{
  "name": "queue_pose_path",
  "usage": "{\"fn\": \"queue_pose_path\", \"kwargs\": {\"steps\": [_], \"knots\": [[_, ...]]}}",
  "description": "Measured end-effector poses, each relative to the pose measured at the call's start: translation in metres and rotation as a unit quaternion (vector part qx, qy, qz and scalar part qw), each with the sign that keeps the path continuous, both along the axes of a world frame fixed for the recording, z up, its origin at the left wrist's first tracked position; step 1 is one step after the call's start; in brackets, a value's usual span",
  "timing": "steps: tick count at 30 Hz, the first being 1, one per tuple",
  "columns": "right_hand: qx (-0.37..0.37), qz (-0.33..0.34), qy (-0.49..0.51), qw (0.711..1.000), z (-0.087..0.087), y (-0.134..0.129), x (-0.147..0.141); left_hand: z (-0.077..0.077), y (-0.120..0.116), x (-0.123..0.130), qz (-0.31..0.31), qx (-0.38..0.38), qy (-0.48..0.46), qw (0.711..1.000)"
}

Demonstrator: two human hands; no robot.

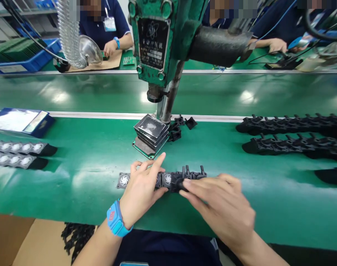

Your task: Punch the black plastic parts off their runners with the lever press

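A row of small black square parts point(167, 178) lies on the green tabletop, its left ones showing white swirl marks and its right ones showing upright pegs. My left hand point(142, 184), with a blue wrist strap, rests over the left half of the row, fingers spread and index finger raised. Thumb and index finger of my right hand point(218, 203) are pinched on a black part at the middle of the row. Behind the hands, a stack of finned metal blocks point(151, 129) sits under the green press point(154, 44).
Loose black parts point(191, 123) lie beside the press post. Rows of black parts point(296, 144) are at the right, marked rows point(15, 160) and a blue box point(21, 122) at the left. A cardboard box point(37, 240) stands below. Other people work across the table.
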State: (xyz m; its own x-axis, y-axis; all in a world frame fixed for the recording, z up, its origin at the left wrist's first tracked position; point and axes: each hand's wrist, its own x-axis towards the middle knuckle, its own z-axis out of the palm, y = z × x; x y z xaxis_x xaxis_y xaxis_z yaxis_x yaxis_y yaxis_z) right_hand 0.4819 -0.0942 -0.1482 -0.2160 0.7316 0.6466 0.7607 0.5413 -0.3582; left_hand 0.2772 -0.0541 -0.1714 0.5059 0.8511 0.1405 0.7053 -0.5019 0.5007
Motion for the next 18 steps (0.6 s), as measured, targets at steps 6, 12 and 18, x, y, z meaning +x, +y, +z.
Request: {"fn": "queue_pose_path", "kwargs": {"steps": [6, 12, 18], "knots": [[-0.009, 0.028, -0.008, 1.0, -0.021, 0.014, -0.023, -0.002, 0.001, 0.001, -0.002, -0.005, -0.008, 1.0], [-0.024, 0.046, -0.042, 0.998, -0.018, 0.021, -0.021, -0.002, 0.001, 0.0, 0.006, -0.017, -0.016, 1.0], [-0.025, 0.086, -0.063, 0.994, -0.018, 0.021, -0.018, 0.0, 0.0, 0.001, -0.007, 0.007, 0.016, 1.0]]}}
